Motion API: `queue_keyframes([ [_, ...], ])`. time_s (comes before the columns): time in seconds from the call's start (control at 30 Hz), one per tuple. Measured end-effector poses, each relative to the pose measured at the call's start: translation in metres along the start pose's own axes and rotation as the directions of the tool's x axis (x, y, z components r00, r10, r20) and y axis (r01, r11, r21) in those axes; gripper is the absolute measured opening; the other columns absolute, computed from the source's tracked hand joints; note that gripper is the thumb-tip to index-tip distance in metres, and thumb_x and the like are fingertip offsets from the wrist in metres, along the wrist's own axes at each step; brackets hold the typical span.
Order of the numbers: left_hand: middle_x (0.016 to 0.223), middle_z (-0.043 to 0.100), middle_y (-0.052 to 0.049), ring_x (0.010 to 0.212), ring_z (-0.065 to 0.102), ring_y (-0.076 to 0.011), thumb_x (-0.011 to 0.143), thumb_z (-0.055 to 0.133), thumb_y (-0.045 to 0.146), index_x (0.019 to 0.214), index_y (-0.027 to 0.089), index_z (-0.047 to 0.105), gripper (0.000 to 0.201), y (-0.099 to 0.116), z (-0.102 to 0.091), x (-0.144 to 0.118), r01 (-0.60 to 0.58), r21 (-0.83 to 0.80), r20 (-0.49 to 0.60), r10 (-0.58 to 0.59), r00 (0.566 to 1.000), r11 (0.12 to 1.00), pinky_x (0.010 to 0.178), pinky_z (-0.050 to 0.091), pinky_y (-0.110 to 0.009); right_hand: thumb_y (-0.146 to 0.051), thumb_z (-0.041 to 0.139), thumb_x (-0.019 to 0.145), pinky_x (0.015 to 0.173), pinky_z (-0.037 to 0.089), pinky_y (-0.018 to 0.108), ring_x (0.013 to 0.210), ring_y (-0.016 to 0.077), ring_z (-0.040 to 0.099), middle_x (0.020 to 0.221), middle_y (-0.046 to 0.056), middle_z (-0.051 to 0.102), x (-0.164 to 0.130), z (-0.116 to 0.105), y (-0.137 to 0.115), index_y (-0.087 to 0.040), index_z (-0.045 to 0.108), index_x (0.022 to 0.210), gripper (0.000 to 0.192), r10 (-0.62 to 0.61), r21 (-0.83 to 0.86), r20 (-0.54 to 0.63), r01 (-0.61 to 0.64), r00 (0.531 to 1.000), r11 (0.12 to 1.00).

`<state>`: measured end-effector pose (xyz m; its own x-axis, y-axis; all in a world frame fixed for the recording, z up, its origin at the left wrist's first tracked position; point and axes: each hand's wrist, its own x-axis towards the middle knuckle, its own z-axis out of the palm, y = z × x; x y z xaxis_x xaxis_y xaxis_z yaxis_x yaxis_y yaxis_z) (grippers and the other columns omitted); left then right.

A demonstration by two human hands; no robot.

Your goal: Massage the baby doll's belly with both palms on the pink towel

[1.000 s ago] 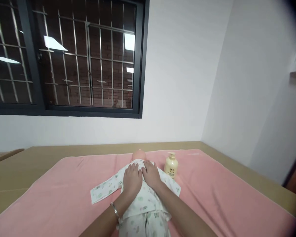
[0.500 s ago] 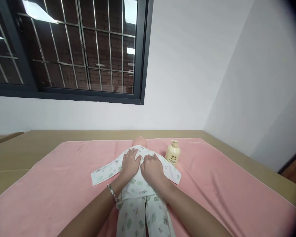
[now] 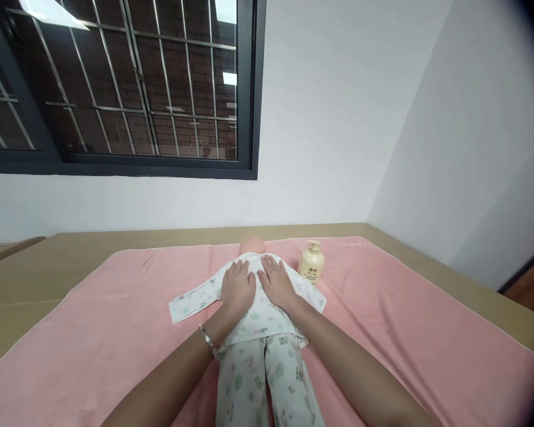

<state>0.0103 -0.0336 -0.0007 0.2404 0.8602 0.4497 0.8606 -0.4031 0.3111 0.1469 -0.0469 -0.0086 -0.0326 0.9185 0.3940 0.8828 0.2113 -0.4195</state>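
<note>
We take the doll (image 3: 253, 308) as our landmark; it lies on its back near the middle of the pink towel (image 3: 93, 332), its head towards the far wall.

Left of the doll, one empty sleeve (image 3: 191, 301) of its printed top lies flat on the towel, with no arm showing in it. Our left hand (image 3: 237, 289) rests palm down on the doll's chest, fingers spread and released, gripping nothing; a bracelet (image 3: 207, 340) sits at that wrist. Just beside it, thumbs nearly touching, our right hand (image 3: 277, 286) lies the same way, flat and open on the cloth. Right of the doll's head stands a cream pump bottle (image 3: 312, 263), apart from both hands.

We judge the step in hand to be pressing or smoothing the top over the chest. The next move seems to call for even pressure from both palms, so the thin cloth does not bunch.

Hard to make out: the doll's face is mostly hidden behind our fingers, its feet are cut off at the lower edge, and the bottle's label is too small to read.
</note>
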Motion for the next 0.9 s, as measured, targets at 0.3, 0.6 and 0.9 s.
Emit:
queue_keyframes([
  [0.3, 0.139, 0.054, -0.017, 0.134, 0.044, -0.0290, 0.094, 0.029, 0.022, 0.131, 0.007, 0.054, 0.048, 0.012, -0.007, -0.013, -0.053, 0.040, 0.076, 0.050, 0.996, 0.998, 0.114, 0.027, -0.045, -0.025, 0.029, 0.096, 0.117, 0.015, 0.043, 0.143, 0.0215, 0.027, 0.152, 0.012, 0.036, -0.003, -0.010, -0.012, -0.009, 0.039, 0.144, 0.052, 0.020, -0.050, 0.037, -0.018, 0.999, 0.999],
  [0.6, 0.151, 0.040, -0.011, 0.144, 0.030, -0.0240, 0.095, 0.034, 0.037, 0.139, 0.014, 0.046, 0.051, -0.026, 0.004, 0.023, 0.067, -0.199, 0.159, -0.035, 0.987, 0.978, 0.118, 0.022, -0.043, -0.021, 0.041, 0.088, 0.117, -0.009, 0.050, 0.124, 0.0361, 0.049, 0.123, 0.030, 0.058, -0.040, -0.008, -0.062, 0.005, 0.059, 0.125, 0.049, -0.121, -0.345, -0.013, 0.109, 0.993, 0.932],
  [0.9, 0.148, 0.045, -0.012, 0.141, 0.035, -0.0265, 0.090, 0.032, 0.016, 0.141, 0.012, 0.045, 0.053, 0.003, -0.005, -0.009, 0.009, -0.003, 0.102, -0.009, 0.995, 1.000, 0.116, 0.027, -0.047, -0.037, 0.025, 0.100, 0.117, 0.008, 0.050, 0.143, 0.0248, 0.027, 0.149, 0.018, 0.038, 0.008, -0.009, -0.003, -0.007, 0.044, 0.142, 0.055, 0.182, -0.118, 0.013, -0.179, 0.983, 0.977],
])
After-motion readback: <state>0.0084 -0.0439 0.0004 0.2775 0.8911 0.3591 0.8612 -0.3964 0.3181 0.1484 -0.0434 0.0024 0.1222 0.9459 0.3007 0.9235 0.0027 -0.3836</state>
